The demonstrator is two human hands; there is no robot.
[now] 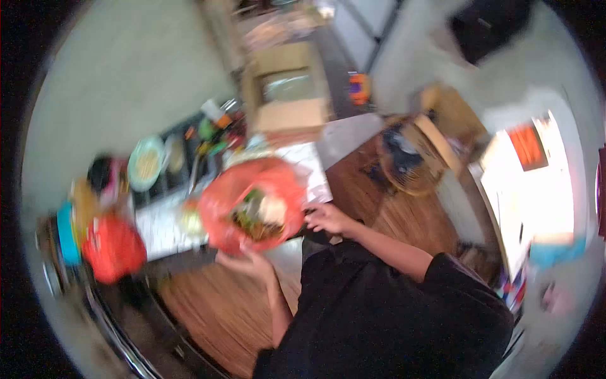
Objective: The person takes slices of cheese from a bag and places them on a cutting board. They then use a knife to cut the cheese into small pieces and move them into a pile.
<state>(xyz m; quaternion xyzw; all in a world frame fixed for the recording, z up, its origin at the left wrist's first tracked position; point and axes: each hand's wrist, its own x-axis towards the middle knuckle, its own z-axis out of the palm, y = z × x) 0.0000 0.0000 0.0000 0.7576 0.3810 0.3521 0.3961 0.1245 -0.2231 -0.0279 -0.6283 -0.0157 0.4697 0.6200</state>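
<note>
A translucent red plastic bag (222,189) is spread wide in front of me, over the near edge of the white table. Inside it lie green leaves (251,205), a white lump (273,210) and brownish food (255,228), all blurred. My left hand (247,262) supports the bag from below, palm up, its fingertips at the lower rim. At the bag's right rim is my right hand (328,220), fingers curled near the rim and a small dark patch; motion blur hides what it grips, if anything.
The white table (164,227) bears a pale green bowl (146,164), a tied red bag (113,248) and various bottles. Behind stands an open cardboard box (290,117). To the right are a round woven basket (410,158) and a bright white panel (527,189).
</note>
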